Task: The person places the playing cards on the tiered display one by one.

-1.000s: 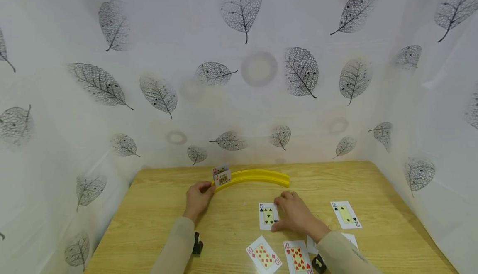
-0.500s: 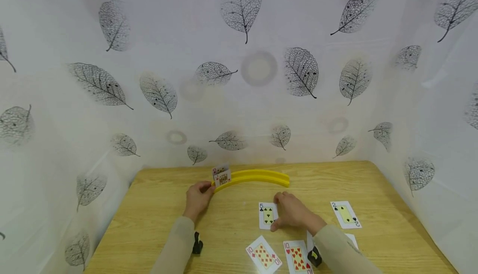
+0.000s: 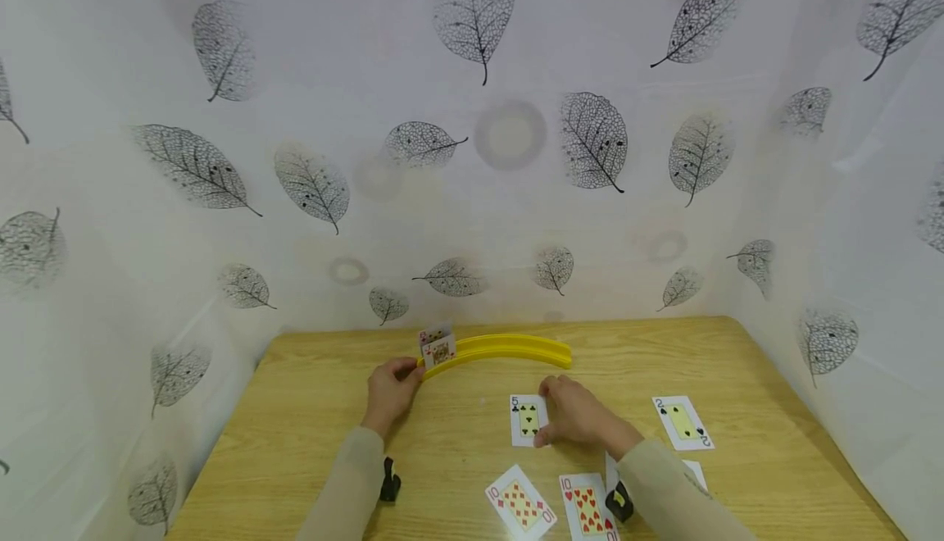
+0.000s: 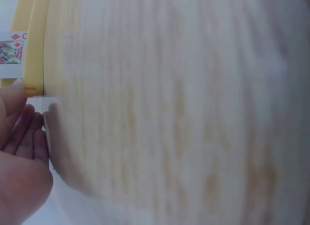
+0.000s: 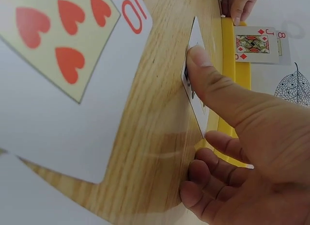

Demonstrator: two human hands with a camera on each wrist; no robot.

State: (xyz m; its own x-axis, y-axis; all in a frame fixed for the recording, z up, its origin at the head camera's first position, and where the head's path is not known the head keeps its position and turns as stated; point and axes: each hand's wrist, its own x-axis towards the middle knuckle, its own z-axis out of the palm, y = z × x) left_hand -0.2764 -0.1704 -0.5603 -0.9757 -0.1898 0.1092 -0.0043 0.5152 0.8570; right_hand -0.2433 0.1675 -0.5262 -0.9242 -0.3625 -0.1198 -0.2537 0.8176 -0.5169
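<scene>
My left hand [image 3: 391, 393] pinches the left end of a curved yellow card holder [image 3: 509, 347]. Upright in that end stand a jack of diamonds [image 5: 253, 43] and, behind it, a red eight [image 5: 283, 48], partly covered. On the table in front, my right hand [image 3: 581, 416] grips the five of clubs [image 3: 527, 421] at its right side. Its thumb lies at the card's near edge, its index finger at the far corner. In the right wrist view that card is seen almost edge-on; whether it is lifted I cannot tell.
Face up near the front lie a ten of diamonds [image 3: 519, 505] and a ten of hearts [image 3: 589, 511]. A two of spades [image 3: 683, 424] lies at the right. Another card [image 3: 696, 472] is mostly hidden under the right sleeve. A leaf-print curtain [image 3: 509, 221] hangs behind the table.
The five of clubs and my right hand have shifted slightly away from me. My left hand, the card holder and its cards stay in place.
</scene>
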